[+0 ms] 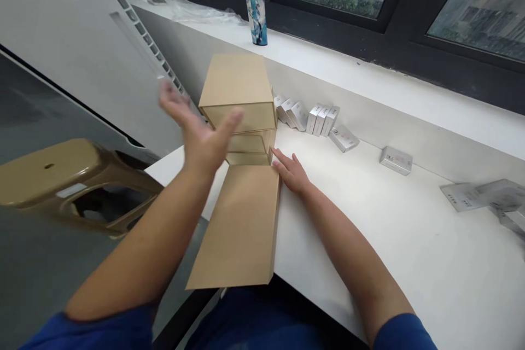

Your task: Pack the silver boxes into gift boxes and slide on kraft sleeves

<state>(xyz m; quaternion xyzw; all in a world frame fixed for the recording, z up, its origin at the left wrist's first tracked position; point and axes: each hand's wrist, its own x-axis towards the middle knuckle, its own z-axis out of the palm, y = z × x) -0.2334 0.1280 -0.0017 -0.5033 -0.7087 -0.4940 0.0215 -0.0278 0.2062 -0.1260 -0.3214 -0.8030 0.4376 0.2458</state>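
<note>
In the head view, a tan cardboard box sits on top of another tan box at the table's left end. From the lower box a long flat lid folds out toward me, past the table edge. My left hand is raised in front of the upper box, fingers spread and slightly blurred, holding nothing. My right hand rests at the lower box's right side, by the lid's hinge, with its fingers stretched out. The inside of the lower box is only partly visible.
Several small silver-white boxes line the wall on the white table; one lies farther right. Flat clear packets are at the right edge. A patterned bottle stands on the windowsill. A tan plastic stool is at left.
</note>
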